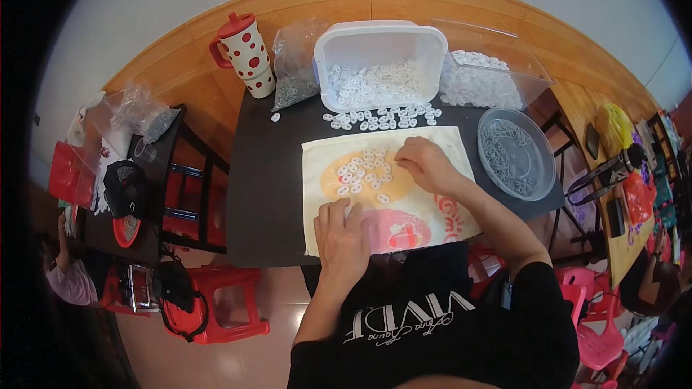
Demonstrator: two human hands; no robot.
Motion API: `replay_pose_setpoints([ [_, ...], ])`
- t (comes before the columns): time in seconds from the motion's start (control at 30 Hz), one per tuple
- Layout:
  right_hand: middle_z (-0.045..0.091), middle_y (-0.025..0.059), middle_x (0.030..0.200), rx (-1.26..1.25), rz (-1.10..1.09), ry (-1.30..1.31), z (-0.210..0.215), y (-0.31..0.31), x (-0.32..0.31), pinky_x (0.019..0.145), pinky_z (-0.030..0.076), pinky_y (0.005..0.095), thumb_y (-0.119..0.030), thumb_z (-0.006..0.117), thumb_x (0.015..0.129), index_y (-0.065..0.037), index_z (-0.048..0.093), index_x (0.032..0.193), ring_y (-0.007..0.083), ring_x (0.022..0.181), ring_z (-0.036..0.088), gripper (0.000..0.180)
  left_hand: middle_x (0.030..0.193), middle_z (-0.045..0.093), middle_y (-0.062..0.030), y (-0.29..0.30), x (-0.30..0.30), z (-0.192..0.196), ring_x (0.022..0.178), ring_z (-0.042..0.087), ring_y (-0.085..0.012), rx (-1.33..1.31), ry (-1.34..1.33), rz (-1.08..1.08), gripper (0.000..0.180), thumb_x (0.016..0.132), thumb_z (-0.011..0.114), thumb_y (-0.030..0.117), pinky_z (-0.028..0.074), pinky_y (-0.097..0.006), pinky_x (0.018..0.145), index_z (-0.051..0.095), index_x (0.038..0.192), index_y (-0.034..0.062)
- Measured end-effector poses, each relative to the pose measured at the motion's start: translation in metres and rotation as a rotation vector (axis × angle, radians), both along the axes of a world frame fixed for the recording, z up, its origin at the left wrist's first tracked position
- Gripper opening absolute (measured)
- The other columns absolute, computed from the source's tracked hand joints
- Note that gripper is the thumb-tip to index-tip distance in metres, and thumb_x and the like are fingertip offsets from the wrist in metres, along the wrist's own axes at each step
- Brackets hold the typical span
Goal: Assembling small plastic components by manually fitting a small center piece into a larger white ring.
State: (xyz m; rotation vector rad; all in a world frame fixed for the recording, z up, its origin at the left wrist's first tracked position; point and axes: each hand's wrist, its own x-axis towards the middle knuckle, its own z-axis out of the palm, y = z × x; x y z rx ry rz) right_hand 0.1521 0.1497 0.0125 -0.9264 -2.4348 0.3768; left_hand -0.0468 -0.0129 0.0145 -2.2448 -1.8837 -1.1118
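Observation:
A pale cloth [317, 166] with an orange and pink print lies on the dark table. Spread on its upper middle are several small white oval plastic pieces with two holes [357, 173]. At the cloth's lower left, my left hand [340, 241] has its fingers bent down, with a bit of a white piece showing among the fingertips. Just right of the spread pieces, my right hand [430, 166] is closed in a pinch; whatever is between its fingertips is hidden.
A tilted white tub [324, 43] of white pieces stands behind the cloth, more pieces lying before it. Beside it are a clear bin [533, 65], a bag of grey metal parts [294, 79] and a spotted tumbler [249, 57]. A round clear tub [537, 173] holds small metal parts.

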Motion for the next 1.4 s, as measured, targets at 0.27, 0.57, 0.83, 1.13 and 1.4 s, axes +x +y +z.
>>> replay_pose_setpoints([
  [0.27,0.066,0.0041,0.086,-0.584,0.101,0.604,0.022,-0.089,0.006,0.072,0.047,0.0248,0.001,0.066,0.088,0.0,0.066,0.094,0.0086,0.081,0.06,0.006,0.093,0.067,-0.0144,0.02,0.033,0.0,0.08,0.064,-0.0178,0.0,-0.829,-0.31,0.023,0.082,0.064,-0.011,0.05,-0.024,0.07,0.068,0.103,-0.0065],
  [0.57,0.064,0.0149,0.086,0.169,-0.389,0.217,0.036,-0.038,0.139,0.075,0.051,0.0429,0.003,0.061,0.073,-0.003,0.067,0.088,0.0374,0.086,0.062,0.017,0.092,0.067,-0.0111,0.026,0.049,-0.016,0.07,0.058,-0.0105,-0.09,-0.887,-0.286,0.018,0.08,0.067,-0.01,0.046,-0.021,0.062,0.07,0.098,-0.0059],
  [0.83,0.066,0.0187,0.086,0.147,-0.575,-0.414,0.015,0.004,0.212,0.077,0.051,0.0474,0.001,0.06,0.071,-0.001,0.061,0.078,0.0394,0.087,0.063,0.007,0.088,0.066,-0.013,0.026,0.062,-0.024,0.078,0.064,-0.029,-0.038,-0.529,-0.258,0.014,0.077,0.069,-0.005,0.052,-0.034,0.067,0.067,0.09,-0.0004],
  [1.13,0.064,0.0191,0.082,0.282,-0.472,-0.56,0.01,0.012,0.201,0.077,0.051,0.045,0.002,0.059,0.072,-0.002,0.061,0.078,0.0367,0.084,0.064,0.008,0.084,0.062,-0.0142,0.027,0.064,-0.017,0.077,0.06,-0.0322,-0.04,-0.362,-0.2,0.016,0.078,0.069,0.001,0.049,-0.04,0.066,0.067,0.094,0.0009],
  [1.4,0.06,0.0185,0.085,0.135,-0.445,-0.023,0.028,-0.006,0.184,0.075,0.05,0.0437,0.004,0.057,0.077,-0.001,0.062,0.086,0.0375,0.084,0.061,0.011,0.091,0.056,-0.0139,0.026,0.06,-0.007,0.083,0.054,-0.0328,-0.01,-0.097,-0.14,0.025,0.077,0.069,0.002,0.046,-0.042,0.07,0.065,0.102,-0.0001],
])
